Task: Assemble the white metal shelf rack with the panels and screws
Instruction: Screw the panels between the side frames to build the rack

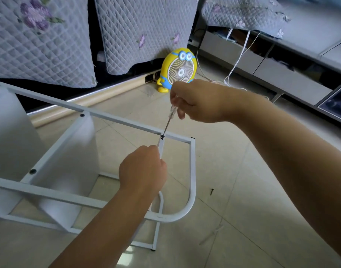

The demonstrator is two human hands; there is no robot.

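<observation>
Two bare forearms reach in from the lower edge toward the rack [115, 120], a white metal frame which lies on its side on the tiled floor [243, 171] in the middle and left of the view. The left hand [143, 167] is closed around a short white crossbar [161, 145] of the frame and grips it just below the joint with the long upper bar. At this joint sits a small black screw [162, 136]. The right hand [193, 102] is above it, fingers curled around the clear handle of a screwdriver [170, 118]; the thin shaft goes down and its tip touches the screw. White panels [11, 132] stand inside the frame at the left, and they look blurred. The near corner of the frame is a rounded bend [185, 211].

On the floor just right of the frame lies one loose black screw [211, 191]. Farther back a yellow cartoon fan [178, 69] stands on the floor, beside grey quilted covers [40, 45] with purple flowers. White cables [241, 55] hang down near a low grey cabinet [281, 74] at the right.
</observation>
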